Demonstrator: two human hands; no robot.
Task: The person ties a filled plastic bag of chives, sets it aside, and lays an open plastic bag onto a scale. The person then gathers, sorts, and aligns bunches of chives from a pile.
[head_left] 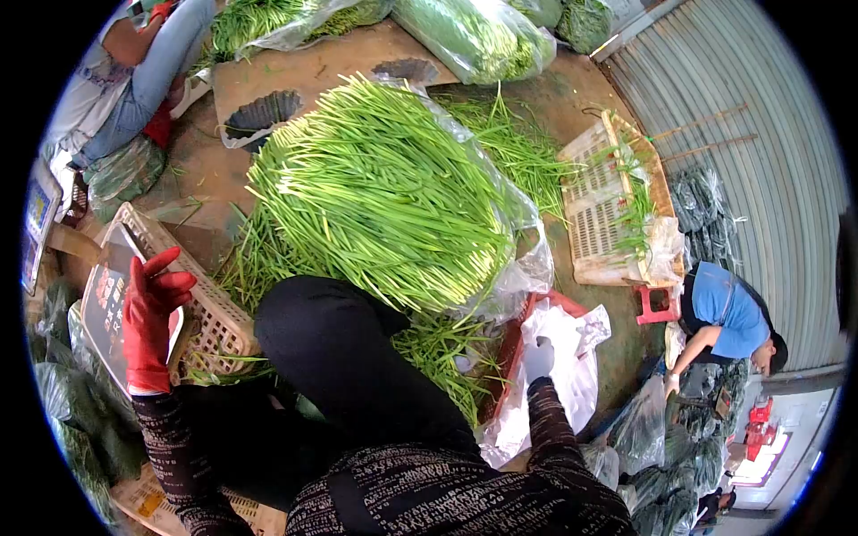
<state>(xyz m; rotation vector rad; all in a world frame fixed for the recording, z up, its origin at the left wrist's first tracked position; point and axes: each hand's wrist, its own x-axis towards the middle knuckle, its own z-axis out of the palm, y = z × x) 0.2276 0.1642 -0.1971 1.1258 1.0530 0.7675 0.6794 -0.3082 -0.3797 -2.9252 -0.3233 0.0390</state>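
Observation:
My left hand (154, 313), in a red rubber glove, is raised at the left with its fingers apart and nothing in it. It is over a dark printed panel (109, 299) beside a beige plastic basket (214, 308). My right hand (539, 359), in a pale glove, is at a heap of white plastic bags (572, 353) by a red crate (511, 353). Its fingertips blend into the plastic, so its grip is unclear. In front of my knees lies a big pile of long green stalks (384, 188) with pale cut ends, on clear plastic film (534, 268).
Loose greens (514, 152) lie behind the pile. A white crate (594, 214) stands at the right, near a red stool (657, 305). Bagged greens (478, 40) line the back. One person (134, 80) sits at upper left; another (728, 308) bends over bags at right.

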